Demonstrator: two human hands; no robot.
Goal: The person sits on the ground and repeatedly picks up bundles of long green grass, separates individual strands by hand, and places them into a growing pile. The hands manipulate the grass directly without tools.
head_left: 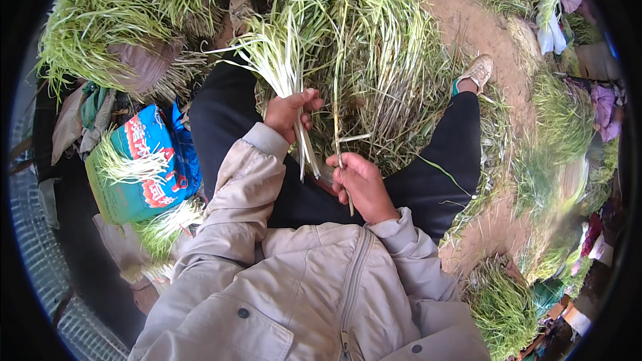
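My left hand is closed around a bunch of long pale-stemmed green vegetables, its leafy ends fanned away from me and its stem ends hanging below the fist. To its right, my right hand grips the lower end of a single long stalk between thumb and fingers. That stalk reaches up over a large heap of green and yellowed stalks between my legs. A short pale piece sticks out sideways from it, just above the fingers. The two hands are apart.
On the left, a small bunch of pale stems lies on a printed plastic sack, with another bunch below. More leafy heaps stand at upper left and lower right. Bare earth runs along the right, past my shoe.
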